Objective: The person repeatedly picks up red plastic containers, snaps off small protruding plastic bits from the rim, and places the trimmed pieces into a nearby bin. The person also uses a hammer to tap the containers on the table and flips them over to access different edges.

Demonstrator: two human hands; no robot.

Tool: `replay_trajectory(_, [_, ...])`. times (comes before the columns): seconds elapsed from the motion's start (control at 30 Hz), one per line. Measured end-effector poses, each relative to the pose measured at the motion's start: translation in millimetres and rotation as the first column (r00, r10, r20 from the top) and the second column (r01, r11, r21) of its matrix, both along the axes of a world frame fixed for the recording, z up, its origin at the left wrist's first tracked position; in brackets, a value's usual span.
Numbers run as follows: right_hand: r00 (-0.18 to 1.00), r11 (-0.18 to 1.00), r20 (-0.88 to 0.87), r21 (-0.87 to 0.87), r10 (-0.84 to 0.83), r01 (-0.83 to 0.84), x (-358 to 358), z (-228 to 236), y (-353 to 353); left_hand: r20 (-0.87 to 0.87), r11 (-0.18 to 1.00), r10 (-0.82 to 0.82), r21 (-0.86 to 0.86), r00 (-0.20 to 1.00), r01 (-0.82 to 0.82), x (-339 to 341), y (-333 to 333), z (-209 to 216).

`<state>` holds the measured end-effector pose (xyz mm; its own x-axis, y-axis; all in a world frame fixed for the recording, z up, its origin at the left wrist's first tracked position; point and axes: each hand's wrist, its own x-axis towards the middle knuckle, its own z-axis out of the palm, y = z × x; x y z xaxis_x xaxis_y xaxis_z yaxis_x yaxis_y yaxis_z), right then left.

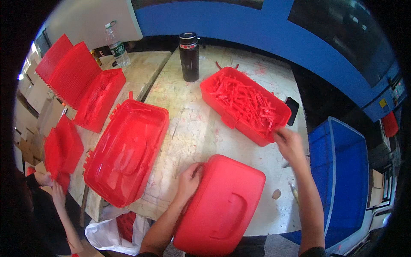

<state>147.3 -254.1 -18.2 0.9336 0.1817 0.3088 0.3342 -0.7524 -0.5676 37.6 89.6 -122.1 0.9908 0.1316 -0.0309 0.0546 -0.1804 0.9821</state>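
My left hand [189,179] grips the far left edge of a red plastic lid [222,205] with a moulded handle, which lies flat at the table's near edge. My right hand [289,144] reaches into the near right corner of a red tub [233,121] filled with several small red plastic sticks [246,100]; its fingers touch the sticks, and whether they hold one is hidden. An open red tub [126,150], upside up and with nothing in it, lies to the left of the lid.
A dark flask [189,56] stands at the table's far side, a clear bottle [116,45] further left. Stacked red lids [70,70] and tubs [100,98] fill the left table. A blue crate [346,180] stands right. A phone [293,109] lies by the tub. Another person's hand [47,179] holds red parts at left.
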Motion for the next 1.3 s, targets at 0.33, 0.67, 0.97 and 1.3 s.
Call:
replay_trajectory(0.33, [0.941, 0.911, -0.112, -0.307, -0.321, 0.274, 106, -19, 76, 0.134, 0.984, -0.014, -0.174, 0.991, 0.038, -19, 20, 6])
replay_trajectory(0.67, [0.943, 0.786, -0.305, 0.612, 0.135, 0.086, -125, 63, 53, 0.210, 0.773, -0.313, -0.510, 0.926, 0.378, -41, -50, 129])
replay_trajectory(0.97, [0.968, 0.634, -0.162, 0.774, 0.194, 0.003, -292, 35, 63, -0.201, 0.509, -0.707, -0.810, 0.678, 0.291, -116, -92, 121])
replay_trajectory(1.3, [0.969, -0.166, -0.044, 0.982, 0.243, 0.086, -278, -24, 33, 0.101, 0.946, -0.059, 0.324, 0.993, 0.023, -74, 25, 82])
